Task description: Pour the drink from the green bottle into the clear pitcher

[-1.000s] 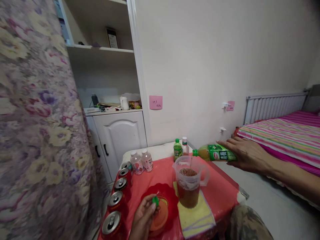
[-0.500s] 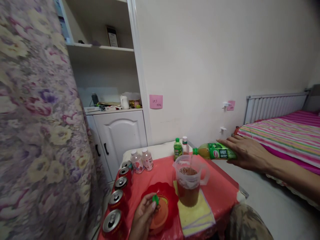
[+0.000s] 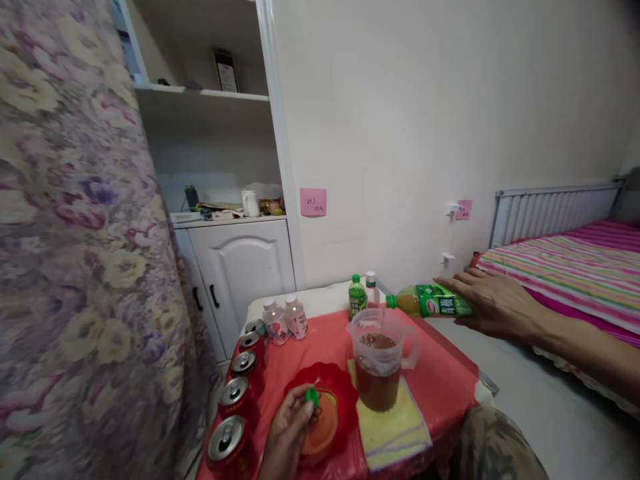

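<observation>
My right hand (image 3: pixel 493 308) is wrapped round a green-labelled drink bottle (image 3: pixel 425 301), tipped nearly level with its mouth to the left. A thin stream falls from the mouth into a clear plastic pitcher (image 3: pixel 379 373), which holds brown liquid with bubbles on top. The pitcher stands on a folded yellow cloth (image 3: pixel 390 433). Between the thumb and fingers of my left hand (image 3: pixel 290 427) is a green bottle cap (image 3: pixel 312 397). That hand is over a red scalloped dish (image 3: pixel 345 413), which has something orange in its middle.
Several red drink cans (image 3: pixel 233 440) line the table's left edge. Two clear bottles with white caps (image 3: pixel 296 319) stand behind them. At the back are a green-capped bottle (image 3: pixel 357 298) and a white-capped bottle (image 3: pixel 371 291). A bed (image 3: pixel 575 260) is to the right.
Both hands keep nearly the same places, and the bottle stays tipped over the pitcher with liquid still flowing. The view has shifted very slightly.
</observation>
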The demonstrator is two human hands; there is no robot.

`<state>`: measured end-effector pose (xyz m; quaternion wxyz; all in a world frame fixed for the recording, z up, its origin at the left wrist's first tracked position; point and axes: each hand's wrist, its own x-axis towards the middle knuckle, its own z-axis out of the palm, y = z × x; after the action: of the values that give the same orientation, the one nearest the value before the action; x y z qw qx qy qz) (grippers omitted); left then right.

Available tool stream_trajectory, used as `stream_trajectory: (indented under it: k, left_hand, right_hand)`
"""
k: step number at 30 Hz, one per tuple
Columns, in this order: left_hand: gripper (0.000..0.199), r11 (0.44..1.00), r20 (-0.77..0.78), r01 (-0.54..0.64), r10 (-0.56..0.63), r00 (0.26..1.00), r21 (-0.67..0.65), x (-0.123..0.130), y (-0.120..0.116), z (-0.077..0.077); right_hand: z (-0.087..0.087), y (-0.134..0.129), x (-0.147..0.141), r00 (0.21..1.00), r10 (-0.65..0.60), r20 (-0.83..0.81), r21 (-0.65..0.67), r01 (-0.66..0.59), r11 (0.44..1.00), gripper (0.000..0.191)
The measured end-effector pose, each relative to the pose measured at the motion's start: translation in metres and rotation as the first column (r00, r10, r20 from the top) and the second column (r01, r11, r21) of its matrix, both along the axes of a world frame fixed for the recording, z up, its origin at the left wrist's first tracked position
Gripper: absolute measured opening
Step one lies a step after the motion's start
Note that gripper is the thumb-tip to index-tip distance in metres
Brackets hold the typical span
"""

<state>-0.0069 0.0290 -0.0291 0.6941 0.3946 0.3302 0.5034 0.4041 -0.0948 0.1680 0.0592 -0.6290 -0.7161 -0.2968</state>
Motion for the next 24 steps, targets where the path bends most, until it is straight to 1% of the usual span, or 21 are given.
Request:
stream_trajectory:
  k: [12,19,24]
  left_hand:
    - [0.050,0.999,0.000,0.032,-0.032,0.999,0.015,0.0006,0.0008,-0.0004]
    - [0.047,0.999,-0.016,0.025,-0.024,1.000,0.039,-0.0005,0.0007,-0.0019]
    - [0.048,1.000,-0.003,0.017,-0.017,1.000,0.027,0.0001,0.0002,-0.0011]
  right_hand:
    - [0.0032,-0.0003,-0.0019,1.000,-0.012,0.014,-0.008,0.012,1.000,0.056]
    - [0.0062,-0.0005,-0.0058,1.000,-0.017,0.017,-0.011,0.017,1.000,0.053]
    - [0.0082,0.0001,-0.0068,0.999,-0.013,0.043,0.011,0.012,1.000,0.053]
